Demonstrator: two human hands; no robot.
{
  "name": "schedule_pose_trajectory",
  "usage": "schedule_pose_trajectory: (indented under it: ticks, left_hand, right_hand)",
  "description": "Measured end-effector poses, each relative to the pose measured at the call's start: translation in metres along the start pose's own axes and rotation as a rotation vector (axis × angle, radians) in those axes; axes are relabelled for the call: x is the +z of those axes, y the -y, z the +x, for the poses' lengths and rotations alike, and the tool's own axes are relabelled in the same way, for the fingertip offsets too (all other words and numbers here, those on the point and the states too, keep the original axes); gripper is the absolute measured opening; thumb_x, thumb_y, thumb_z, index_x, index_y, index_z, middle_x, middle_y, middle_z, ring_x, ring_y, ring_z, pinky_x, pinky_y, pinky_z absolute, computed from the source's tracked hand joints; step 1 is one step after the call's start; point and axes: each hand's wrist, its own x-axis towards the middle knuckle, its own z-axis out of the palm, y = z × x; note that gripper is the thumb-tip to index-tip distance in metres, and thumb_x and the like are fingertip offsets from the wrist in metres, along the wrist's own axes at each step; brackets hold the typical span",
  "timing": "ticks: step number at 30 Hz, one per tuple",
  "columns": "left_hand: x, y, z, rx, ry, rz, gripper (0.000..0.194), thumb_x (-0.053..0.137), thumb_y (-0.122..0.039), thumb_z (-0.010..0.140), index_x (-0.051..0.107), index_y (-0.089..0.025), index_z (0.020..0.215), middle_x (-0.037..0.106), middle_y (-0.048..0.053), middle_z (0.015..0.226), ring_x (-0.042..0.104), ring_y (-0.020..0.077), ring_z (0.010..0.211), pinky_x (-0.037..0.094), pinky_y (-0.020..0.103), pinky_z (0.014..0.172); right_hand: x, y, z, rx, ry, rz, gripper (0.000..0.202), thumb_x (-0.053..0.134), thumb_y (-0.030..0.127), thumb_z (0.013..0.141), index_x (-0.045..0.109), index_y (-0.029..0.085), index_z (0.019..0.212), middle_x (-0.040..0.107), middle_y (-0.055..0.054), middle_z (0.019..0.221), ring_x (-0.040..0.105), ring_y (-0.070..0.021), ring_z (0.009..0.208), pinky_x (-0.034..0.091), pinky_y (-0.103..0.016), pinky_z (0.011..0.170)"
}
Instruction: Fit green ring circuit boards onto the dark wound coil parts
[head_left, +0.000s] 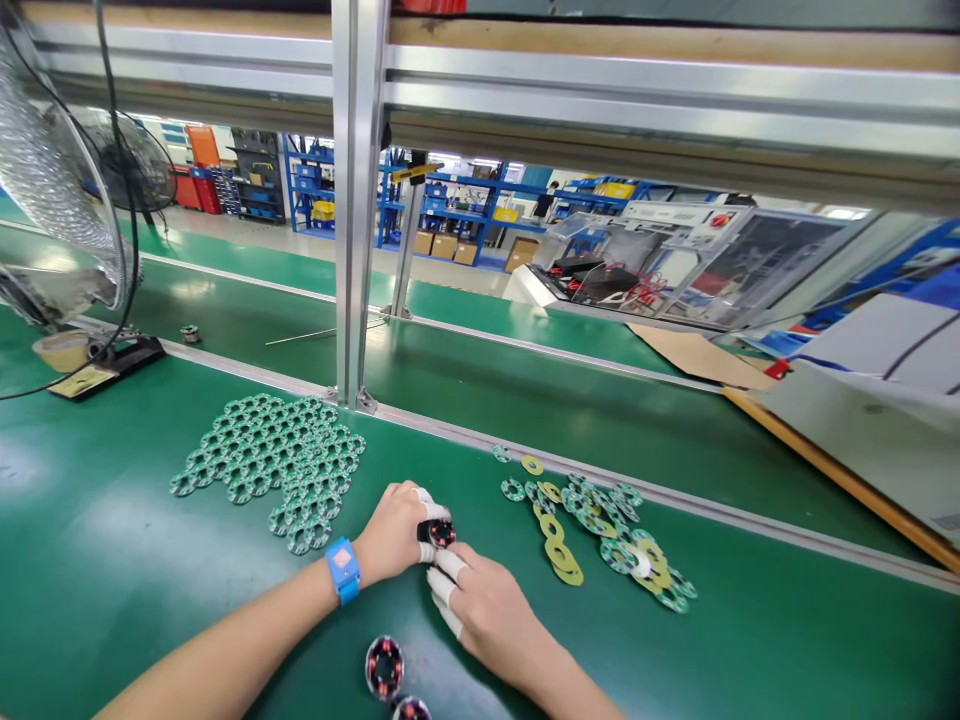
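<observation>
1. Leftward, thin green rings (pixel 277 450) cover the desk (pixel 112 560); probably light and stiff.
2. Below the hands lie 2 loose rings (pixel 372 668).
3. The left grip (pixel 391 530) pinches the wound ring (pixel 441 534), between both hands; likely rigid, fairly dense, windings easily scuffed, so hold its outer rim.
4. The right grip (pixel 484 600) sits close against it; whether it pinches, I cannot tell.
5. Yellow rings (pixel 556 556) look flimsy.

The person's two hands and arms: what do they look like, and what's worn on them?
The left hand and right hand wear short white finger covers on several fingers. The left forearm has a blue wristband with a pale pinkish square patch. Neither it nor the right forearm shows a sleeve.
</observation>
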Motion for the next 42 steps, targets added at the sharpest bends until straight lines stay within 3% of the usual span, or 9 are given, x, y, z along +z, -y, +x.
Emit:
schedule_pose_trajectory:
  ticks: [4, 7, 11, 15, 19, 26, 30, 34, 42]
  left_hand:
    - [0.007, 0.0, 0.0, -0.024, -0.026, -0.076, 0.038, 0.075, -0.038, 0.067, 0.064, -0.027, 0.101, 0.062, 0.002, 0.095, 0.05, 0.0203, 0.091, 0.036, 0.032, 0.079]
    - [0.008, 0.0, 0.0, -0.045, -0.02, -0.107, 0.047, 0.078, -0.039, 0.062, 0.064, -0.025, 0.104, 0.061, 0.002, 0.096, 0.051, 0.0215, 0.092, 0.038, 0.033, 0.081]
    - [-0.005, 0.002, 0.001, -0.026, 0.128, -0.168, 0.057, 0.073, -0.02, 0.06, 0.058, -0.023, 0.115, 0.058, 0.006, 0.11, 0.049, 0.0251, 0.102, 0.04, 0.036, 0.089]
    - [-0.023, 0.002, 0.006, -0.067, 0.061, -0.311, 0.051, 0.06, -0.015, 0.071, 0.052, -0.015, 0.121, 0.053, 0.011, 0.121, 0.045, 0.0229, 0.113, 0.035, 0.035, 0.1]
    - [-0.024, -0.008, 0.011, -0.061, -0.094, -0.337, 0.021, 0.052, -0.03, 0.085, 0.064, -0.017, 0.097, 0.062, 0.006, 0.098, 0.05, 0.0197, 0.098, 0.04, 0.033, 0.091]
    - [-0.019, -0.025, 0.012, -0.095, -0.156, -0.374, 0.027, 0.045, -0.021, 0.085, 0.056, -0.017, 0.062, 0.058, 0.002, 0.072, 0.05, 0.0156, 0.079, 0.041, 0.027, 0.073]
    - [-0.015, -0.023, 0.009, -0.129, -0.139, -0.299, 0.02, 0.052, -0.033, 0.084, 0.062, -0.018, 0.078, 0.06, 0.003, 0.083, 0.05, 0.0176, 0.083, 0.04, 0.029, 0.076]
    - [-0.005, -0.014, 0.003, -0.116, -0.035, -0.028, 0.058, 0.077, -0.058, 0.053, 0.063, -0.019, 0.095, 0.057, 0.006, 0.096, 0.046, 0.0258, 0.094, 0.038, 0.036, 0.078]
    - [0.009, -0.004, 0.004, -0.078, -0.022, 0.045, 0.048, 0.067, -0.062, 0.065, 0.062, -0.017, 0.079, 0.057, 0.006, 0.086, 0.046, 0.0237, 0.09, 0.035, 0.033, 0.073]
  right_hand:
    - [-0.006, -0.038, -0.005, 0.289, -0.207, 0.135, 0.028, 0.042, 0.025, 0.09, 0.064, 0.021, 0.106, 0.067, -0.008, 0.098, 0.062, -0.0218, 0.087, 0.052, -0.034, 0.077]
    - [-0.011, -0.084, -0.009, 0.64, -0.305, -0.067, 0.03, 0.046, 0.027, 0.085, 0.066, 0.01, 0.101, 0.062, -0.019, 0.105, 0.056, -0.0344, 0.101, 0.046, -0.052, 0.085]
    - [-0.017, -0.113, -0.009, 0.669, -0.286, -0.124, 0.02, 0.058, 0.024, 0.075, 0.068, 0.008, 0.078, 0.056, -0.027, 0.112, 0.041, -0.0479, 0.113, 0.031, -0.069, 0.088]
    - [-0.018, -0.092, -0.002, 0.558, -0.231, -0.006, 0.016, 0.057, 0.02, 0.077, 0.068, 0.017, 0.088, 0.066, -0.012, 0.097, 0.058, -0.0308, 0.095, 0.048, -0.047, 0.083]
    - [-0.02, -0.059, 0.01, 0.467, -0.239, 0.304, 0.02, 0.055, 0.027, 0.082, 0.067, 0.022, 0.097, 0.069, -0.005, 0.089, 0.063, -0.0202, 0.072, 0.054, -0.031, 0.065]
    - [-0.016, -0.035, 0.014, 0.618, -0.332, 0.649, 0.036, 0.063, 0.038, 0.074, 0.066, 0.019, 0.104, 0.068, -0.009, 0.095, 0.065, -0.0223, 0.068, 0.057, -0.034, 0.062]
    - [-0.015, -0.044, 0.007, 0.61, -0.347, 0.373, 0.035, 0.061, 0.038, 0.074, 0.068, 0.018, 0.101, 0.067, -0.012, 0.098, 0.063, -0.0241, 0.068, 0.056, -0.039, 0.064]
    - [-0.018, -0.058, 0.002, 0.751, -0.27, 0.389, 0.037, 0.058, 0.043, 0.071, 0.07, 0.015, 0.092, 0.069, -0.01, 0.079, 0.063, -0.0242, 0.059, 0.055, -0.039, 0.06]
    - [-0.009, -0.041, 0.008, 0.594, -0.15, 0.667, 0.03, 0.058, 0.035, 0.075, 0.068, 0.017, 0.096, 0.068, -0.009, 0.093, 0.064, -0.0246, 0.079, 0.057, -0.035, 0.067]
